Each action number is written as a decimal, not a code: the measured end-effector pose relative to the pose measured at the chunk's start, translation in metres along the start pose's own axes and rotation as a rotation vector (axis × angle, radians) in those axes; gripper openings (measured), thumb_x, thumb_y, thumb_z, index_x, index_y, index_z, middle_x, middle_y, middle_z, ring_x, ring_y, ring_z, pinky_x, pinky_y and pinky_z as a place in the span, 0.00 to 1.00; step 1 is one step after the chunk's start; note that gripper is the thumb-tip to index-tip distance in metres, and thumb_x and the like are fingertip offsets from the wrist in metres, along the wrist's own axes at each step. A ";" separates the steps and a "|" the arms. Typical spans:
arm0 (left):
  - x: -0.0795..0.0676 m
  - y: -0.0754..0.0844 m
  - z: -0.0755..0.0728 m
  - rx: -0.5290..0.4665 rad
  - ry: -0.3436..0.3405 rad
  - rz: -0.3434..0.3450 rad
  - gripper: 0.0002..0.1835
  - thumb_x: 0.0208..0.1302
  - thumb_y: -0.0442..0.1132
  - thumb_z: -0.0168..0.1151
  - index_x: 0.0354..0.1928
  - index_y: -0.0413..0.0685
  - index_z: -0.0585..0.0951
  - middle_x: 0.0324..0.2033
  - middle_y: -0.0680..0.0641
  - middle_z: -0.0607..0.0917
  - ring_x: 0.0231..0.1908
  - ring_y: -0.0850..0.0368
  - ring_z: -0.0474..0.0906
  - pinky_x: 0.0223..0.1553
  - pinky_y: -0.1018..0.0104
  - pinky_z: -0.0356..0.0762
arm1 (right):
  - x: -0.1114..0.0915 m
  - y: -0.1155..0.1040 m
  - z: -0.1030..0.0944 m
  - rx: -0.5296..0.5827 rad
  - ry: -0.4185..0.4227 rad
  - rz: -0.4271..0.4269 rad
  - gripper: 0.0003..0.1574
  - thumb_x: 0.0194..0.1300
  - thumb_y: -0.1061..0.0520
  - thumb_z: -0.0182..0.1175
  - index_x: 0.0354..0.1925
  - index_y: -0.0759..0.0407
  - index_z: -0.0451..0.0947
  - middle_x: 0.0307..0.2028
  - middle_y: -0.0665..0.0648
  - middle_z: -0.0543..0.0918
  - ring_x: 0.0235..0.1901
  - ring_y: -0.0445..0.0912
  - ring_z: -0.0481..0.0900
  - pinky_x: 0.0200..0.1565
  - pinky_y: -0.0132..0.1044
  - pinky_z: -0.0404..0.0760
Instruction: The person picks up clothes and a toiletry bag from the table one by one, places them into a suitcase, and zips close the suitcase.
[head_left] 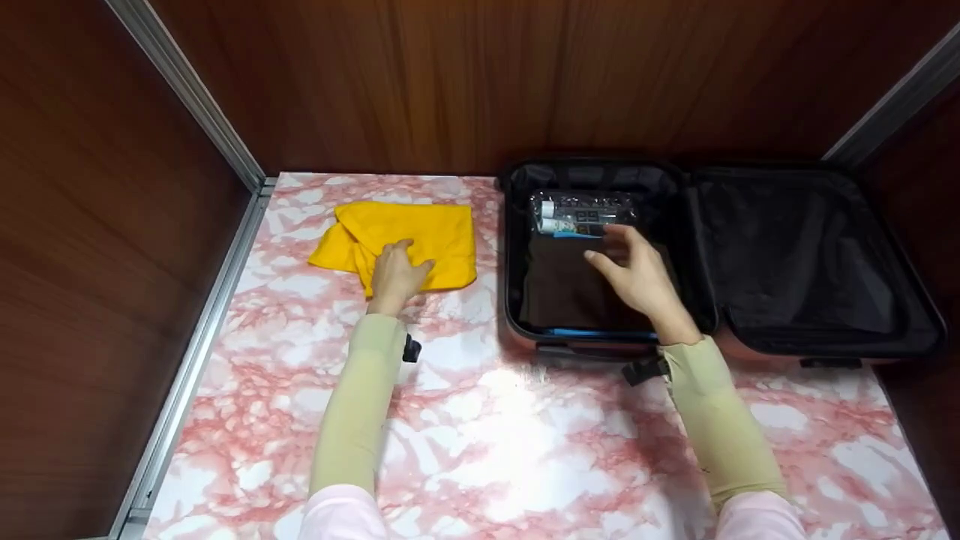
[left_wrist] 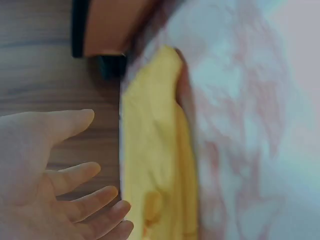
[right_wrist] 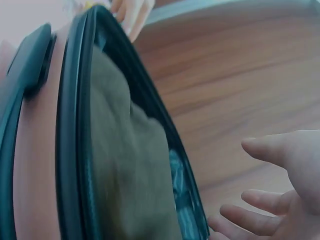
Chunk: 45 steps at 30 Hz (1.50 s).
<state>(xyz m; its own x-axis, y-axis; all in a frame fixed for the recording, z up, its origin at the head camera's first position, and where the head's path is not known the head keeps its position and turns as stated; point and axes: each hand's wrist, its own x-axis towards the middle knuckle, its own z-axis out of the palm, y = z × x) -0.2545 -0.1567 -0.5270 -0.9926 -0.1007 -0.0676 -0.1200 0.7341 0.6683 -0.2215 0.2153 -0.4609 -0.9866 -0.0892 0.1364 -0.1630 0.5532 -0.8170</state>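
A folded yellow cloth (head_left: 442, 232) lies on the marbled table left of the suitcase. My left hand (head_left: 397, 274) is over its front part, fingers spread and apart from it in the left wrist view, holding nothing. An open suitcase (head_left: 514, 300) stands to the right, its lid folded out. Inside lies a dark folded cloth (head_left: 577, 292), brownish in the right wrist view. Behind it is a clear pouch (head_left: 600, 202) with white-capped bottles (head_left: 555, 225). My right hand (head_left: 637, 277) hovers over the suitcase, thumb and fingers apart, with nothing in its grasp.
The suitcase lid (head_left: 810, 262) lies open at the right, lined in black. Wood-grain panels (head_left: 480, 82) rise behind and at both sides, with metal rails (head_left: 195, 97) at the corners. The marbled tabletop (head_left: 480, 450) extends in front.
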 end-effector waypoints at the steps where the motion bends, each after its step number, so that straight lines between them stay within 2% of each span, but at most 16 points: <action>1: 0.001 -0.003 0.000 0.014 0.009 -0.014 0.35 0.68 0.49 0.68 0.70 0.38 0.72 0.62 0.33 0.74 0.60 0.35 0.71 0.61 0.46 0.70 | 0.001 -0.003 0.003 0.011 -0.005 -0.008 0.35 0.70 0.54 0.67 0.67 0.69 0.69 0.58 0.71 0.78 0.56 0.61 0.78 0.59 0.51 0.75; 11: 0.009 -0.024 -0.001 0.050 0.051 -0.117 0.42 0.62 0.54 0.72 0.71 0.38 0.70 0.61 0.33 0.71 0.59 0.36 0.68 0.61 0.47 0.69 | 0.009 -0.038 0.045 0.129 -0.031 -0.086 0.34 0.69 0.53 0.68 0.66 0.66 0.71 0.58 0.65 0.79 0.55 0.61 0.80 0.59 0.51 0.76; 15: 0.013 -0.031 -0.001 0.102 0.058 -0.138 0.42 0.61 0.53 0.73 0.71 0.39 0.70 0.63 0.32 0.69 0.61 0.35 0.66 0.62 0.45 0.67 | 0.011 -0.054 0.063 0.160 -0.066 -0.112 0.35 0.69 0.53 0.67 0.67 0.66 0.70 0.60 0.64 0.77 0.57 0.59 0.77 0.59 0.47 0.76; 19: 0.017 -0.036 -0.001 0.200 0.061 -0.110 0.38 0.60 0.50 0.74 0.68 0.39 0.73 0.61 0.32 0.70 0.60 0.34 0.65 0.62 0.44 0.65 | 0.011 -0.067 0.080 0.179 -0.102 -0.141 0.33 0.70 0.55 0.66 0.68 0.64 0.69 0.61 0.61 0.76 0.58 0.56 0.77 0.58 0.42 0.76; 23: 0.018 -0.042 -0.001 0.271 0.064 -0.062 0.30 0.62 0.47 0.72 0.61 0.39 0.78 0.57 0.34 0.74 0.57 0.35 0.67 0.60 0.43 0.66 | 0.008 -0.080 0.097 0.234 -0.125 -0.189 0.33 0.69 0.59 0.66 0.67 0.66 0.69 0.61 0.61 0.76 0.56 0.56 0.77 0.57 0.46 0.77; 27: 0.017 -0.048 0.000 0.276 0.090 -0.026 0.19 0.66 0.45 0.68 0.52 0.40 0.83 0.52 0.35 0.78 0.53 0.35 0.70 0.57 0.44 0.68 | 0.003 -0.091 0.116 0.260 -0.162 -0.210 0.35 0.68 0.57 0.68 0.68 0.67 0.68 0.58 0.62 0.77 0.54 0.55 0.78 0.56 0.48 0.78; 31: 0.016 -0.051 -0.001 0.259 0.118 0.007 0.12 0.69 0.42 0.65 0.43 0.37 0.84 0.46 0.35 0.79 0.50 0.35 0.71 0.55 0.46 0.70 | 0.001 -0.095 0.134 0.229 -0.182 -0.157 0.38 0.68 0.52 0.68 0.69 0.64 0.67 0.59 0.60 0.76 0.53 0.52 0.78 0.57 0.42 0.77; 34: 0.016 -0.053 -0.003 0.254 0.110 0.005 0.11 0.70 0.40 0.63 0.40 0.35 0.84 0.45 0.34 0.79 0.50 0.35 0.72 0.55 0.46 0.70 | 0.003 -0.093 0.149 0.210 -0.187 -0.081 0.40 0.69 0.50 0.67 0.71 0.64 0.64 0.61 0.61 0.74 0.55 0.54 0.77 0.57 0.40 0.76; 40: 0.016 -0.059 -0.008 0.181 0.089 -0.066 0.12 0.73 0.38 0.56 0.43 0.34 0.81 0.46 0.35 0.78 0.51 0.36 0.71 0.55 0.46 0.70 | 0.010 -0.081 0.178 0.198 -0.182 0.113 0.48 0.69 0.48 0.66 0.76 0.64 0.56 0.67 0.64 0.68 0.61 0.58 0.73 0.58 0.43 0.75; 45: 0.018 -0.062 -0.015 0.120 0.146 -0.118 0.15 0.74 0.40 0.54 0.49 0.31 0.78 0.49 0.34 0.77 0.53 0.34 0.71 0.58 0.45 0.68 | 0.019 -0.071 0.196 0.177 -0.153 0.231 0.54 0.68 0.47 0.66 0.79 0.61 0.49 0.73 0.64 0.61 0.67 0.57 0.67 0.65 0.44 0.69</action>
<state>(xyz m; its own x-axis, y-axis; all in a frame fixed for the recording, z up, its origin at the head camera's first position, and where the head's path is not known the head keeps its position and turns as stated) -0.2645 -0.2144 -0.5586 -0.9595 -0.2803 -0.0265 -0.2451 0.7851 0.5688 -0.2294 0.0117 -0.5103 -0.9844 -0.1090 -0.1382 0.0801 0.4218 -0.9032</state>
